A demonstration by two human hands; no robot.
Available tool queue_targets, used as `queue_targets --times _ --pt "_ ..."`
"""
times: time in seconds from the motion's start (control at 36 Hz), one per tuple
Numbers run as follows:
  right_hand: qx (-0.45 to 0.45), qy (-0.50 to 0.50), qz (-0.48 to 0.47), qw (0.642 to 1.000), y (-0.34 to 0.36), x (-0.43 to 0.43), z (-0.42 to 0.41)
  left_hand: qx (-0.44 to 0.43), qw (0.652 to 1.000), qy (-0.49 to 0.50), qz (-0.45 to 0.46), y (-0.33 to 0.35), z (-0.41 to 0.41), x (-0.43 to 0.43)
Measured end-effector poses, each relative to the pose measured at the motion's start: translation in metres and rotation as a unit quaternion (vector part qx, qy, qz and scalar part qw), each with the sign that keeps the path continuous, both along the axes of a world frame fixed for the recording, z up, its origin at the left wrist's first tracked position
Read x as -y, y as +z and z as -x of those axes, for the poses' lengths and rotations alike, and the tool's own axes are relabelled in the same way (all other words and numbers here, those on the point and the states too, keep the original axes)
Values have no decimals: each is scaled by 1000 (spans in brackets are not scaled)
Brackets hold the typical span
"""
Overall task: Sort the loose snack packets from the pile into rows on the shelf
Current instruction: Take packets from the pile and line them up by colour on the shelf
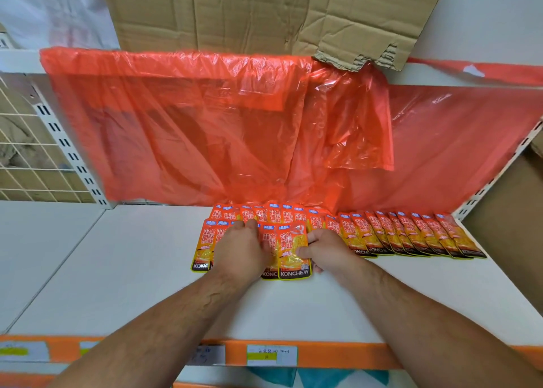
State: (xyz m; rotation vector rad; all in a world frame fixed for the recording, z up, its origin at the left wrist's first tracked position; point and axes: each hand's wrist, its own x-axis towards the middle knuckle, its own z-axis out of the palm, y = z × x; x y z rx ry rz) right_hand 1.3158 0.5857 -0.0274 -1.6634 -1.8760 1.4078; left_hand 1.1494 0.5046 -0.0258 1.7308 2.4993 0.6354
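Orange-and-yellow KONCHEW snack packets lie on the white shelf [293, 305]. A back row [273, 215] leans against the red plastic sheet. To the right, a long overlapped row [411, 235] fans out toward the shelf's right end. A short front row [205, 243] runs at centre left. My left hand [241, 249] rests palm down on the front row's packets, fingers pressing them flat. My right hand [326, 252] pinches the right edge of the frontmost packet [293, 252] between thumb and fingers.
A red plastic sheet [205, 129] hangs over the shelf's back wall, with torn cardboard [264, 11] above it. Slotted white uprights [67, 149] and wire mesh stand at left. An orange price strip [338, 355] with labels runs along the shelf's front edge.
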Motion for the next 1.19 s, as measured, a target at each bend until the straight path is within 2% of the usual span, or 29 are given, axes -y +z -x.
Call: queue_targets --times 0.08,0.25,0.58,0.89,1.08,1.19 --pt "37 6 -39 999 -2 1 8 -6 1000 2 -3 -2 5 2" --pt "174 11 -131 976 4 7 16 -3 1000 9 -8 -7 10 5" --pt "268 24 -217 938 8 15 22 -26 1000 -11 -7 -11 10 3" --pt "253 57 -228 939 13 19 19 -119 991 -59 6 -7 12 6" --pt "227 215 -356 881 16 28 29 -121 992 6 21 -2 11 32" --pt "214 284 -355 865 12 38 44 -107 992 39 63 -2 18 57"
